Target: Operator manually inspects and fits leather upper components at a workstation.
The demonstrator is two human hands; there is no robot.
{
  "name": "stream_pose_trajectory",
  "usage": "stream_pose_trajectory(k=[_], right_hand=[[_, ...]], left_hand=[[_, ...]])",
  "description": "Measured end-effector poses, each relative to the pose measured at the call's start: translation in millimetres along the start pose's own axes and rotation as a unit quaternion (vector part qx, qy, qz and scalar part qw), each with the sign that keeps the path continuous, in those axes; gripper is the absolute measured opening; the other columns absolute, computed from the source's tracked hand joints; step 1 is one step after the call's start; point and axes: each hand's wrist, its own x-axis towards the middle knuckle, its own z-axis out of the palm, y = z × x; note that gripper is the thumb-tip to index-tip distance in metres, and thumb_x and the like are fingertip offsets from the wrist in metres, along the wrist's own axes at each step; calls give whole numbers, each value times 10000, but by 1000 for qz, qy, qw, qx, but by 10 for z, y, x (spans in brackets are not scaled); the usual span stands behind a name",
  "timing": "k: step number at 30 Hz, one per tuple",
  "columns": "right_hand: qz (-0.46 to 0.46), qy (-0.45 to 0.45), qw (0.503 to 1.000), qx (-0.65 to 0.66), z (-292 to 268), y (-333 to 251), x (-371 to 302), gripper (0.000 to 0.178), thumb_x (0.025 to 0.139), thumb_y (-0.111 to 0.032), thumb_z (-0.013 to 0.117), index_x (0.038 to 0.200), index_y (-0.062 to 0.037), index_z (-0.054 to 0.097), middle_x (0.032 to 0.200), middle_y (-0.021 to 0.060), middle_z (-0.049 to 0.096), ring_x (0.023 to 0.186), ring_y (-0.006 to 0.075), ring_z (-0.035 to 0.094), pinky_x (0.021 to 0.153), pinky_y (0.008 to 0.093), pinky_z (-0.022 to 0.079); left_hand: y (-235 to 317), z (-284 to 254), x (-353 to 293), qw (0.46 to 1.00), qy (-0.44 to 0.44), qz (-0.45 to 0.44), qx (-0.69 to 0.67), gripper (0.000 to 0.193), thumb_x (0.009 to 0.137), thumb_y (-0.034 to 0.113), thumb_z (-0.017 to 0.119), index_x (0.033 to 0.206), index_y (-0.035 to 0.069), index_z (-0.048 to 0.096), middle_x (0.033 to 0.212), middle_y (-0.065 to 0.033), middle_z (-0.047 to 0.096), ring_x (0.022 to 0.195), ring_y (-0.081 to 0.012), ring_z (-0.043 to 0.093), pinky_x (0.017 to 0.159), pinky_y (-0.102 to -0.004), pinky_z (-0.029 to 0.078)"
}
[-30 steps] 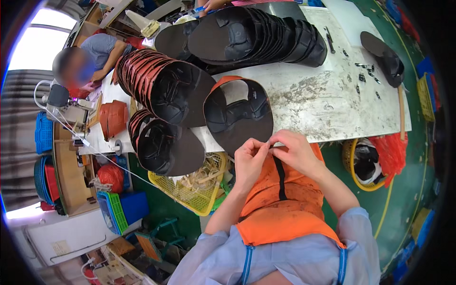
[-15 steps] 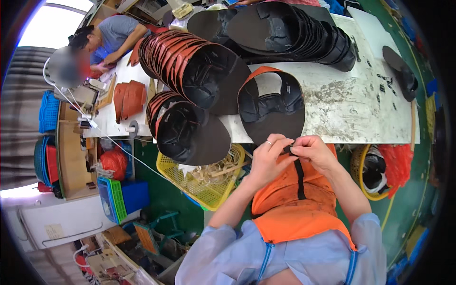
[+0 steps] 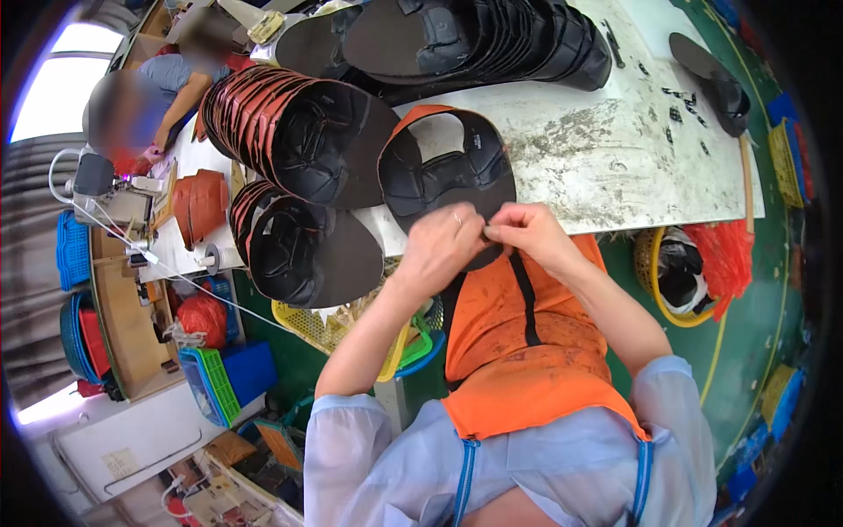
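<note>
My left hand (image 3: pixel 442 249), with a ring on one finger, is closed in a pinch over the near edge of a dark oval piece (image 3: pixel 450 180). This piece has a curved band, black and padded inside with an orange edge, like a visor. Close beside it, my right hand (image 3: pixel 529 232) pinches thumb to forefinger. The fingertips almost meet, and whatever is between them is too small to make out. Left of the piece lie a long stack of similar orange-banded pieces (image 3: pixel 338 145) and a shorter stack (image 3: pixel 294 255).
Black pieces (image 3: pixel 518 44) are stacked at the back of the stained white table (image 3: pixel 597 162). One dark piece (image 3: pixel 716 83) lies far right. Yellow baskets stand below: one (image 3: pixel 334 329) left, one (image 3: pixel 652 268) right with red netting. A co-worker (image 3: pixel 176 83) works far left.
The view has shifted, so the table and stacks appear further left and higher. My hands have drawn slightly toward the piece's near edge; my left hand now covers part of it.
</note>
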Motion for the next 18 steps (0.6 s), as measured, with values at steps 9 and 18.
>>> stream_pose_trajectory(k=[9, 18], right_hand=[[-233, 145, 910, -311, 76, 147, 117, 144, 835, -154, 733, 846, -20, 683, 927, 81, 637, 802, 288, 635, 732, 369, 508], [-268, 150, 900, -309, 165, 181, 132, 120, 838, -120, 734, 847, -36, 648, 918, 75, 625, 803, 295, 647, 705, 381, 509]], left_hand=[[-468, 324, 296, 944, -149, -137, 262, 151, 771, 87, 678, 902, 24, 637, 843, -113, 657, 784, -299, 681, 685, -371, 558], [-625, 256, 139, 959, -26, -138, 244, 298, 766, 149, 711, 1036, 52, 627, 937, -84, 630, 879, -270, 631, 755, -367, 521]])
